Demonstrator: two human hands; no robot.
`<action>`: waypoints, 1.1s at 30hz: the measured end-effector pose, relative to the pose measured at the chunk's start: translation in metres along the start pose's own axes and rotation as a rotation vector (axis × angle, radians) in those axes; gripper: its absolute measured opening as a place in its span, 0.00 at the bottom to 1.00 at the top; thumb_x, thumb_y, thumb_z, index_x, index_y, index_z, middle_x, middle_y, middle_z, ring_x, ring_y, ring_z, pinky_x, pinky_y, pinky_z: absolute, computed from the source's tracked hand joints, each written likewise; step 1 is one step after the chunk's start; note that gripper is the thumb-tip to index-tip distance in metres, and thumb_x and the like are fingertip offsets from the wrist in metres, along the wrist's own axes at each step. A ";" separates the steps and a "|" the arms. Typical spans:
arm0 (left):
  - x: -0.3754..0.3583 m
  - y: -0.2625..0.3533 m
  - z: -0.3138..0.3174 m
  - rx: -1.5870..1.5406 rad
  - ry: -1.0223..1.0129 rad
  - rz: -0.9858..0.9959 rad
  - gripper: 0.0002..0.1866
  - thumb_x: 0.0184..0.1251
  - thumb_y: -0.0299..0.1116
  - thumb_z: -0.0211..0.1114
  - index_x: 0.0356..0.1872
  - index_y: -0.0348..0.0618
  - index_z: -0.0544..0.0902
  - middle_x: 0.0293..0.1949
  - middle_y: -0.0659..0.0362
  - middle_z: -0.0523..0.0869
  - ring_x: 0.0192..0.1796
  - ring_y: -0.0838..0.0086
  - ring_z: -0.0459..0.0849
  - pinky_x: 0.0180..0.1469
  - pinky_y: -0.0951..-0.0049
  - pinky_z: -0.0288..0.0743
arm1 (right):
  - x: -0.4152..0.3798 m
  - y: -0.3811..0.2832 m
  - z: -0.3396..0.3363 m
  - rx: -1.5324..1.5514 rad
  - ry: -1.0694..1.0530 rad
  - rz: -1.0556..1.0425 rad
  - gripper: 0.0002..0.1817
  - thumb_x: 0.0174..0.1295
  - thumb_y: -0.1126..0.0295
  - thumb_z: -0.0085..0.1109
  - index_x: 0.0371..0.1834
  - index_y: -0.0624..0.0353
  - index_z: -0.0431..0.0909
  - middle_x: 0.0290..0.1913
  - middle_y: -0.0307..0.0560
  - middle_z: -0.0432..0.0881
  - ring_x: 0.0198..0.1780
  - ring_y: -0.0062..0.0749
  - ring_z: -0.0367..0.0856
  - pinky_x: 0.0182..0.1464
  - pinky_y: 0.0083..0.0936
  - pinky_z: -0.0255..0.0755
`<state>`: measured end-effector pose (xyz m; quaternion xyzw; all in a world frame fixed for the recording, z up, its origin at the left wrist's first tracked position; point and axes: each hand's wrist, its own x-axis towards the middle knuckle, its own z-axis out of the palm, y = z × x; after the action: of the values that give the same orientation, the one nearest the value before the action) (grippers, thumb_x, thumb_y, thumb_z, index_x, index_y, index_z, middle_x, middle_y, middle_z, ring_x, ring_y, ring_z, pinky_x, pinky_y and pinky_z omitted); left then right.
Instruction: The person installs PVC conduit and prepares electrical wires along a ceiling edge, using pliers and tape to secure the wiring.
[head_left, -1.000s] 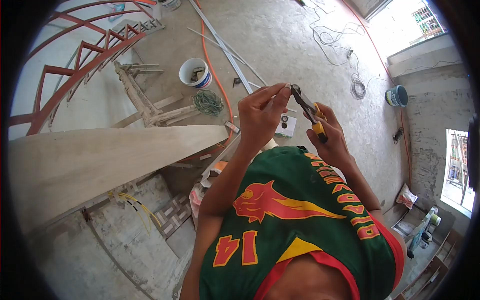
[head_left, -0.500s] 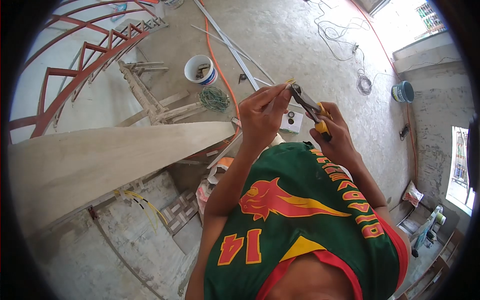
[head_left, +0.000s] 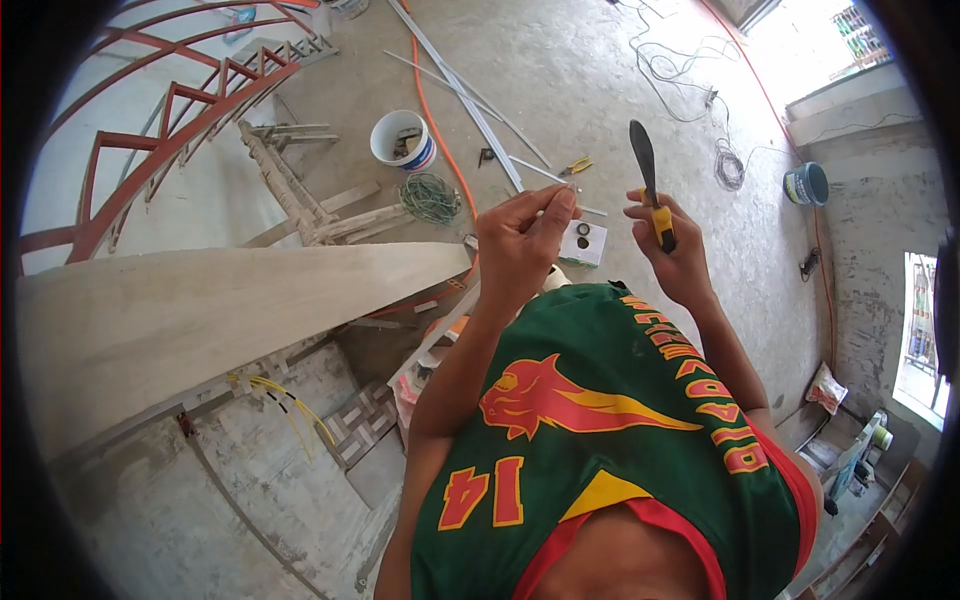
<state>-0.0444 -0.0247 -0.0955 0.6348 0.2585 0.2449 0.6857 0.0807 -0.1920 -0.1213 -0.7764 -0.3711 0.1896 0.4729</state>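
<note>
My left hand [head_left: 522, 240] is raised with thumb and fingertips pinched together; whatever lies between them is too small to make out. To its right, my right hand [head_left: 678, 255] grips pliers [head_left: 645, 165] by their yellow and black handles. The dark head of the pliers points up, apart from my left hand. Below and between the hands is a white box [head_left: 590, 243] with dark round shapes on top. A second, yellow-handled pair of pliers [head_left: 576, 166] lies on the floor beyond my left fingertips.
A white bucket [head_left: 402, 140] holding items stands near a green wire coil [head_left: 429, 198] and an orange hose [head_left: 433, 125]. Metal strips [head_left: 470, 100] lie on the floor. A wooden trestle [head_left: 290, 195] and pale slab edge [head_left: 250, 300] are left; a dark bucket [head_left: 805, 184] is right.
The pliers have moved away from my left fingertips and swung from slanting left to nearly upright. My right hand has shifted its grip on the handles. My left hand stays pinched, nearly in place.
</note>
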 end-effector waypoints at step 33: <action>-0.024 -0.002 0.001 0.206 0.125 0.401 0.08 0.62 0.25 0.66 0.40 0.32 0.85 0.30 0.56 0.86 0.26 0.82 0.80 0.25 0.81 0.71 | -0.026 -0.025 0.004 -0.243 -0.115 -0.301 0.21 0.46 0.83 0.59 0.48 0.65 0.78 0.60 0.58 0.67 0.61 0.54 0.69 0.60 0.40 0.67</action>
<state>-0.0612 -0.0416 -0.0967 0.7236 0.1930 0.3874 0.5377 0.0512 -0.2027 -0.1023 -0.7515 -0.5295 0.1146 0.3765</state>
